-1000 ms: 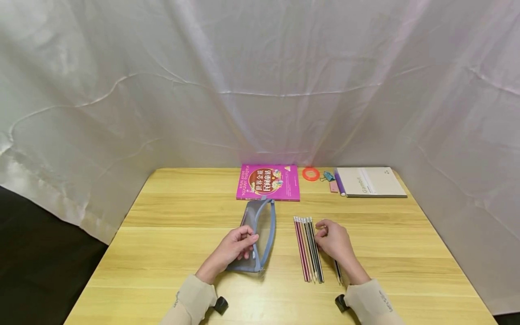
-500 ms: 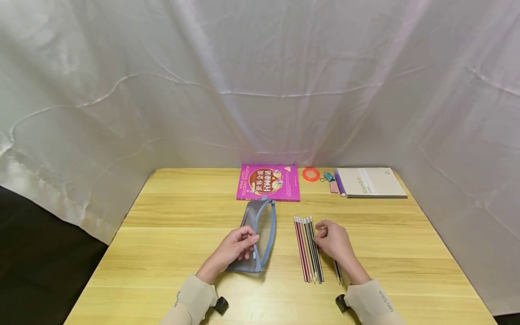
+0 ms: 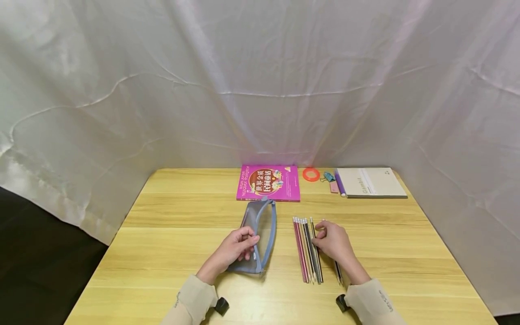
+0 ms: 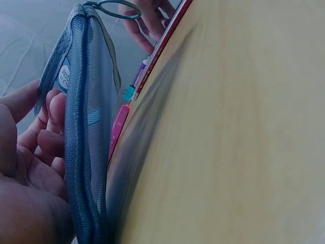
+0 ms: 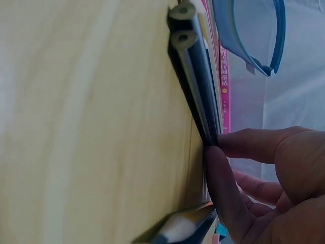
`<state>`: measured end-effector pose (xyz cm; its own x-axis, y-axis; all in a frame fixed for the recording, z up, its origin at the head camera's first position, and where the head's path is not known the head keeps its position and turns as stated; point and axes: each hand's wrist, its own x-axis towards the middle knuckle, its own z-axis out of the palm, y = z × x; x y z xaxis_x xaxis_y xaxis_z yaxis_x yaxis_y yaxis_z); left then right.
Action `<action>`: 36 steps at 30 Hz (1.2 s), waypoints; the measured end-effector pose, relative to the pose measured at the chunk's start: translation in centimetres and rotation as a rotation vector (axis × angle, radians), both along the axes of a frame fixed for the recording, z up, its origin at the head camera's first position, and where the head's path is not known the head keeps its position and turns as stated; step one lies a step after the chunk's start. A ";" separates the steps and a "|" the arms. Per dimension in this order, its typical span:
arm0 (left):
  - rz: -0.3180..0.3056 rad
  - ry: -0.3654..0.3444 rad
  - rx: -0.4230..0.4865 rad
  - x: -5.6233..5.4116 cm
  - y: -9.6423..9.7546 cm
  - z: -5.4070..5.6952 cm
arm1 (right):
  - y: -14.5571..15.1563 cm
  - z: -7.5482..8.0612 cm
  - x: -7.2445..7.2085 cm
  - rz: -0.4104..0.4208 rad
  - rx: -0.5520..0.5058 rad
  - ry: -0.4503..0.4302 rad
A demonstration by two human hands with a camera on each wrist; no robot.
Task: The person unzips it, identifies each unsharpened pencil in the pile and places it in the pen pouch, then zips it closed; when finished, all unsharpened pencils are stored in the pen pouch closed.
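Note:
My left hand (image 3: 233, 247) pinches one edge of a blue mesh zip pencil case (image 3: 253, 211), whose mouth gapes to the right. In the left wrist view, its zip edge (image 4: 78, 137) runs past my curled fingers. A row of maroon, tan and black pencils (image 3: 304, 253) lies on the table right of the case. With thumb and index finger, my right hand (image 3: 335, 241) pinches a black pencil (image 3: 318, 262) at the row's right end. More dark pencils (image 3: 338, 273) lie partly hidden beneath my right wrist; one sharpened tip (image 5: 180, 227) shows in the right wrist view.
Along the back of the wooden table (image 3: 170, 234) lie a pink book (image 3: 290, 183), an orange ring (image 3: 311, 174), a teal binder clip (image 3: 329, 176), a pink eraser (image 3: 334, 187), a purple pen (image 3: 340, 183) and a notebook (image 3: 382, 183). A pale curtain (image 3: 260, 122) hangs behind.
The black pencil at the row's right end has come slightly apart from the others at its top. My right fingertips have shifted a little left. My left hand and the case barely moved.

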<state>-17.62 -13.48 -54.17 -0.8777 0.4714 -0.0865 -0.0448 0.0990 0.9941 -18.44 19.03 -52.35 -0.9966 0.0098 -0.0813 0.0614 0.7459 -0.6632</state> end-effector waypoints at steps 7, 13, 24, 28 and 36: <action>-0.002 0.006 -0.001 -0.1 0.0 -0.1 | -0.2 0.2 -0.1 0.013 0.033 -0.016; -0.005 0.010 -0.003 -0.1 -0.1 -0.3 | -0.2 0.2 -0.3 0.022 0.060 -0.003; -0.012 0.017 -0.016 0.0 -0.2 -0.2 | -0.5 0.1 -0.4 0.001 0.059 -0.017; -0.013 0.015 -0.016 0.0 -0.2 -0.1 | -0.4 0.0 -0.4 -0.006 0.047 -0.029; -0.014 0.012 -0.014 0.1 -0.1 0.0 | -0.1 0.8 -0.4 -0.029 -0.063 -0.038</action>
<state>-17.48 -13.62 -54.13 -0.8719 0.4826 -0.0828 -0.0313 0.1138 0.9930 -18.82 18.95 -51.53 -0.9921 0.0323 -0.1208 0.1087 0.7007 -0.7052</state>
